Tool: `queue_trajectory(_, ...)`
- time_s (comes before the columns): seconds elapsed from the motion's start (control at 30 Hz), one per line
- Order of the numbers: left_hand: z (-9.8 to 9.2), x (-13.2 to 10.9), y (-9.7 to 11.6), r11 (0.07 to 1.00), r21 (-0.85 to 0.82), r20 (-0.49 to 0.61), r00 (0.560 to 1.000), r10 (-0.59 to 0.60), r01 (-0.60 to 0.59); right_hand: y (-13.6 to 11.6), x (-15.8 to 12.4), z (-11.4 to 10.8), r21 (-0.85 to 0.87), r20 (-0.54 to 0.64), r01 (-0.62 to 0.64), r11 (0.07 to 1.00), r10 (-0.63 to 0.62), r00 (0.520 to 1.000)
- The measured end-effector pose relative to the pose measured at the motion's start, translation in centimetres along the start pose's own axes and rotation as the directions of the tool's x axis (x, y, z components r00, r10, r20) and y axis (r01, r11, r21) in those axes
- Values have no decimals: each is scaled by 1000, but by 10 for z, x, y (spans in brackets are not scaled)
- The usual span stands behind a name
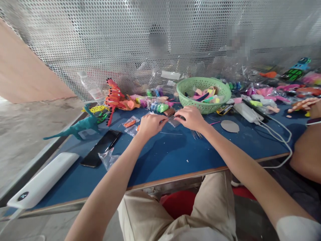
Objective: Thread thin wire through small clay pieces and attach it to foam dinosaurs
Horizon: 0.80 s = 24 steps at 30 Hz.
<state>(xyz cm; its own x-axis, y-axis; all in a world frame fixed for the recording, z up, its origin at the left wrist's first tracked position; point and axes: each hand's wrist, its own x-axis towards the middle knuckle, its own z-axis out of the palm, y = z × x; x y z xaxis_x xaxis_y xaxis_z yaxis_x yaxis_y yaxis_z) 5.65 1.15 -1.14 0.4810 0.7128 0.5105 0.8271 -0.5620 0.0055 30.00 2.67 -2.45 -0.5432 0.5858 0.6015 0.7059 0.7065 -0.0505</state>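
Observation:
My left hand [152,124] and my right hand [190,117] face each other above the blue table, fingertips pinched and a small gap between them. A small clear plastic bag [174,122] spans that gap, its edges at the fingertips of both hands. Just behind it lies a brown block of modelling clay [169,112] in wrapping. Left of my left hand, small clear bags hold orange clay [129,124]. Some thin wires or sticks [195,134] lie under my right wrist.
A green basket [203,107] of clay pieces stands behind my right hand. At left are a teal dinosaur figure [86,124], a red-orange figure [114,97], a phone [101,149] and a white power bank [45,179]. A grey oval card [230,126] and a white cable [278,134] lie right, near another person's arm [307,147].

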Motion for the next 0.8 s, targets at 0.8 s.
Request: queue_trajectory(0.8, -1, 2, 19, 537, -823, 66, 970, -234, 186, -22, 3, -10, 422, -308, -195, 885, 342, 888)
